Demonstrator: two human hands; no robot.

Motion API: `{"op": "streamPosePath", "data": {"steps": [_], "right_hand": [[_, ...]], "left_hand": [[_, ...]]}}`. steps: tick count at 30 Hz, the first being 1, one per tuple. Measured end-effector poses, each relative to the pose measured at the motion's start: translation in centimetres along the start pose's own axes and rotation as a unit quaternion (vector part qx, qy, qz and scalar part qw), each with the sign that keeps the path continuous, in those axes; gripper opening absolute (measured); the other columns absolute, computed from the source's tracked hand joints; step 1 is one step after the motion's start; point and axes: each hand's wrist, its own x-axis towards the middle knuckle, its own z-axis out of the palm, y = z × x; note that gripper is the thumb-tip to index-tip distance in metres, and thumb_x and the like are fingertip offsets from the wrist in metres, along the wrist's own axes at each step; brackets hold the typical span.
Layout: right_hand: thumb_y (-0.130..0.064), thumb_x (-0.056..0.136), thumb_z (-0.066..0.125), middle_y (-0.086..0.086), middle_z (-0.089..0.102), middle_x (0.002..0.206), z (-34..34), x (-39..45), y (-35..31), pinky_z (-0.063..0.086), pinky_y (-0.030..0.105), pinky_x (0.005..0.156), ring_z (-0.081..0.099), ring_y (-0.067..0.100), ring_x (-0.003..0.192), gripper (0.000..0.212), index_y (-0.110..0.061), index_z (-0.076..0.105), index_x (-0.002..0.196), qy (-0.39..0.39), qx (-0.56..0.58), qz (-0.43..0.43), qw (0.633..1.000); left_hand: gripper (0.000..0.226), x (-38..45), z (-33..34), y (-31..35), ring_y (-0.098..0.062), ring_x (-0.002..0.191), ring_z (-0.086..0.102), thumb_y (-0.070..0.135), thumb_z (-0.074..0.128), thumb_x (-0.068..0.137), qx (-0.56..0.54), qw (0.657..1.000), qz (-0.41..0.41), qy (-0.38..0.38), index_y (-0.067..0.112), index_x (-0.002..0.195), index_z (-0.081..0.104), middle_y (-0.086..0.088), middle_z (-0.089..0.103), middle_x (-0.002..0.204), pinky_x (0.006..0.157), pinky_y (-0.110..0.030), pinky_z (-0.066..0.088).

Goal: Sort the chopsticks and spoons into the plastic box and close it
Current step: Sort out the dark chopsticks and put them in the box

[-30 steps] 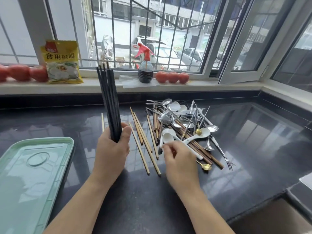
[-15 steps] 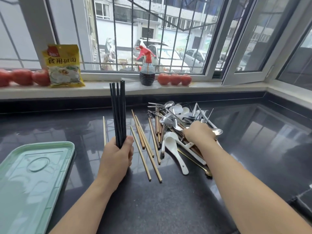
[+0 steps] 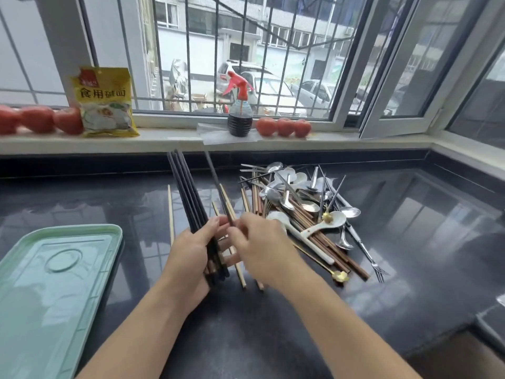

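At frame centre, black chopstick bundle [image 3: 191, 198] is gripped by L hand [image 3: 188, 258]; single dark chopstick [image 3: 217, 187] is pinched by R hand [image 3: 262, 250].

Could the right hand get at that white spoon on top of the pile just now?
Probably not right away. The right hand is pinching a single black chopstick beside the left hand's bundle, so its grip is taken. The white spoon lies uncovered on top of the pile, close by, with nothing across it.
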Motion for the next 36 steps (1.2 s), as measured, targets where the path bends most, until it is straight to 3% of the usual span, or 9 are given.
{"op": "streamPosePath", "data": {"steps": [3,6,9,11,14,22,28,32,36], "right_hand": [[-0.037,0.104,0.044,0.002,0.065,0.099,2.1,-1.0,-0.8,0.047,0.037,0.072,0.061,0.024,0.089,0.022,-0.024,0.061,0.109,-0.018,-0.056,-0.036,0.998],[-0.04,0.105,0.044,-0.002,0.07,0.094,1.0,-0.7,-0.1,0.049,0.036,0.068,0.06,0.018,0.076,0.032,-0.018,0.066,0.099,-0.049,-0.044,-0.045,0.997],[-0.036,0.104,0.05,0.0,0.066,0.073,-2.8,2.8,4.2,0.04,0.028,0.054,0.056,0.017,0.063,0.036,-0.016,0.063,0.077,0.087,-0.084,0.048,0.992],[-0.025,0.099,0.05,0.008,0.067,0.089,-6.4,6.1,8.9,0.039,0.03,0.062,0.06,0.028,0.08,0.022,-0.012,0.063,0.087,0.163,-0.172,0.161,0.958],[-0.026,0.094,0.056,0.013,0.065,0.113,-9.2,9.0,13.8,0.049,0.037,0.076,0.061,0.036,0.099,0.023,-0.01,0.062,0.11,0.084,-0.234,0.298,0.922],[-0.021,0.086,0.054,0.011,0.063,0.119,-8.3,10.9,14.3,0.048,0.048,0.098,0.06,0.036,0.105,0.031,-0.013,0.061,0.116,0.042,-0.245,0.347,0.904],[-0.016,0.09,0.051,0.013,0.06,0.13,-7.5,10.4,13.0,0.038,0.048,0.102,0.056,0.036,0.12,0.03,-0.013,0.06,0.119,0.065,-0.258,0.347,0.899],[-0.022,0.09,0.052,0.016,0.065,0.115,-8.6,9.0,12.4,0.047,0.038,0.082,0.061,0.038,0.104,0.016,-0.01,0.06,0.097,0.163,-0.132,0.326,0.922],[-0.032,0.1,0.048,0.005,0.066,0.082,-6.5,6.1,8.3,0.042,0.035,0.069,0.062,0.029,0.085,0.029,-0.015,0.056,0.078,0.256,0.005,0.17,0.952]], "left_hand": [[0.026,0.0,-0.3,-0.2,-0.03,0.1,0.076,0.022,0.051,0.107,-0.031,0.999,-0.024,-0.007,0.003,0.111,0.069,-0.015,0.077,0.109,0.084,-0.045,0.062],[0.025,0.4,-0.5,-0.3,-0.028,0.083,0.076,0.018,0.052,0.107,-0.025,0.999,0.003,0.025,0.004,0.089,0.064,-0.012,0.075,0.083,0.071,-0.045,0.063],[0.025,1.3,-1.0,-0.4,-0.024,0.063,0.067,0.017,0.051,0.108,-0.028,0.997,0.041,0.052,0.01,0.084,0.056,-0.004,0.058,0.065,0.061,-0.042,0.06],[0.022,1.7,-1.4,-0.5,-0.017,0.052,0.05,0.019,0.05,0.107,-0.037,0.998,0.044,0.031,0.014,0.086,0.051,-0.001,0.048,0.066,0.05,-0.032,0.049],[0.022,2.1,-1.4,-0.6,-0.013,0.048,0.036,0.018,0.05,0.107,-0.014,0.999,0.051,0.0,0.015,0.086,0.046,0.0,0.041,0.065,0.044,-0.026,0.037],[0.014,1.9,-1.7,-0.5,-0.013,0.05,0.035,0.021,0.054,0.104,-0.002,0.999,0.04,-0.021,0.011,0.095,0.05,-0.001,0.043,0.067,0.043,-0.024,0.033],[0.027,1.6,-1.4,-0.2,-0.014,0.05,0.038,0.02,0.052,0.105,0.011,0.999,0.036,-0.026,0.012,0.079,0.047,-0.002,0.045,0.069,0.044,-0.025,0.034],[0.013,1.1,-1.1,0.1,-0.019,0.052,0.048,0.017,0.053,0.105,-0.002,0.999,0.032,0.0,0.008,0.096,0.051,-0.008,0.054,0.072,0.043,-0.026,0.04],[0.017,0.7,-0.5,0.3,-0.03,0.072,0.074,0.016,0.053,0.107,0.012,0.998,0.04,0.041,0.0,0.107,0.058,-0.017,0.075,0.084,0.055,-0.035,0.061]]}}
